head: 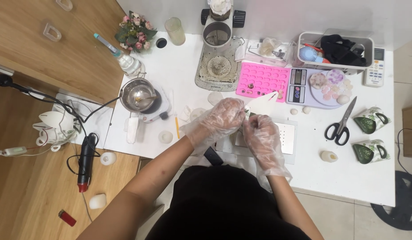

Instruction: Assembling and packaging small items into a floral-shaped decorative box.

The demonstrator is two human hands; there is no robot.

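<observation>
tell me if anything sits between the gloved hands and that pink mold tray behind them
Little does. The left hand and right hand meet over a small item too small to identify. Between them and the pink mold tray lies only a white paper-like piece; otherwise bare white table.

Clear plastic gloves cover both hands [241,122]. Beyond them lie a pink mould [263,78] and a lilac scale [303,84]. Right of them: black-handled scissors [341,124], green leaf-patterned mugs [370,121]. The table [183,71] is white.
</observation>
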